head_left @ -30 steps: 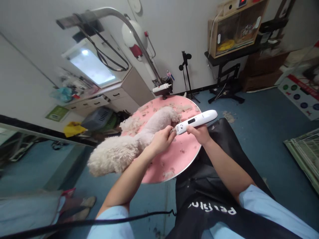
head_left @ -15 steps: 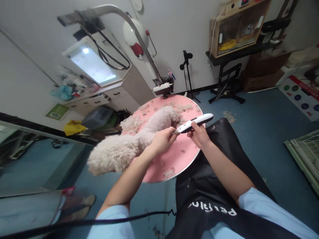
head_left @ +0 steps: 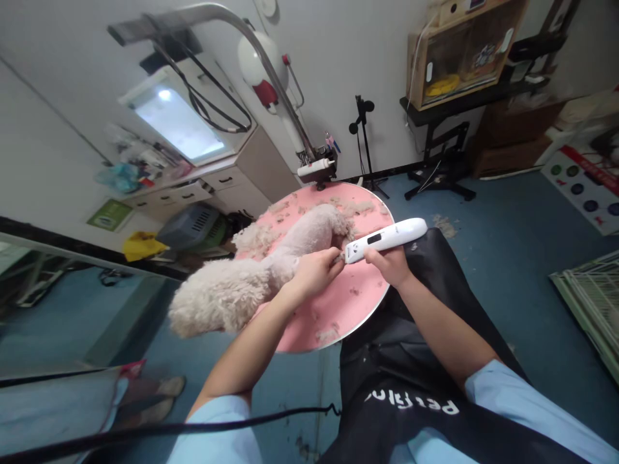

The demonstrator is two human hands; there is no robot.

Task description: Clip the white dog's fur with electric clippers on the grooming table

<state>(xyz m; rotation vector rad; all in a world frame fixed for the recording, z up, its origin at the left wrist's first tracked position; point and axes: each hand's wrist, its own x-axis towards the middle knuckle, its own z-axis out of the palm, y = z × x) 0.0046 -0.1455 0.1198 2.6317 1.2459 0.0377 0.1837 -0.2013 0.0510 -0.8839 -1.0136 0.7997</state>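
A curly cream-white dog (head_left: pixel 309 233), its body clipped short and its head still fluffy, is on a round pink grooming table (head_left: pixel 333 309). My left hand (head_left: pixel 316 269) is closed around one of its paws, which mostly hides behind my fingers. White hair clippers (head_left: pixel 387 240) lie in my right hand (head_left: pixel 393 264), held from below with the thumb along the side. The clipper head touches or nearly touches the paw at my left fingertips; the exact contact is too small to tell.
Tufts of cut hair (head_left: pixel 256 238) lie on the table. A metal grooming arm (head_left: pixel 271 58) with a hanging black loop rises behind it. A black cable (head_left: pixel 242 422) crosses low in front. A wooden glass-fronted cabinet (head_left: pixel 464 61) stands back right, and a wire crate (head_left: pixel 592 303) at right.
My right hand has rolled the clippers so that their white face with the dark panel turns up toward me. My left hand and the dog have stayed nearly still.
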